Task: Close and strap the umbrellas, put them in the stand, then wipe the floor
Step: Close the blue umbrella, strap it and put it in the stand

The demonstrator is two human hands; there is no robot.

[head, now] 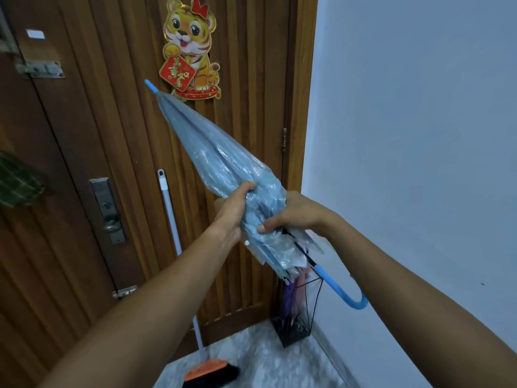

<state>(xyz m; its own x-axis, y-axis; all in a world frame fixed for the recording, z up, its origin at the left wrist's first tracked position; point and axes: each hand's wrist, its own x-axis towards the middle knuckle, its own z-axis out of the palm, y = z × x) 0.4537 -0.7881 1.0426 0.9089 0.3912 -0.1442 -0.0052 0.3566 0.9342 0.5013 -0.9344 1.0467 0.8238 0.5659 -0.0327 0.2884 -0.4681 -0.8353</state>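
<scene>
Umbrella: clear blue umbrella [221, 161] is folded and held slantwise in front of me, its blue tip [150, 85] up toward the door, its blue hooked handle [347, 295] down by the wall.
Left hand: my left hand [232, 211] is wrapped tight around the bunched canopy from the left side.
Right hand: my right hand [291, 217] clasps the same bundle from the right, thumb pressed on the plastic folds.
Stand: black wire umbrella stand [296, 329] sits in the floor corner where door meets wall, directly below the canopy's open end; something purple stands inside it, partly hidden by the umbrella.
Broom: a broom with a white pole [173, 219] leans against the door, left of the stand, its orange head [207, 371] on the floor.
Door: ribbed wooden door [246, 79] with a tiger decoration [190, 49] behind the tip, and a metal lock plate [107, 210] at its left edge.
Room: pale wall [419, 121] on the right; grey speckled floor [263, 357].
</scene>
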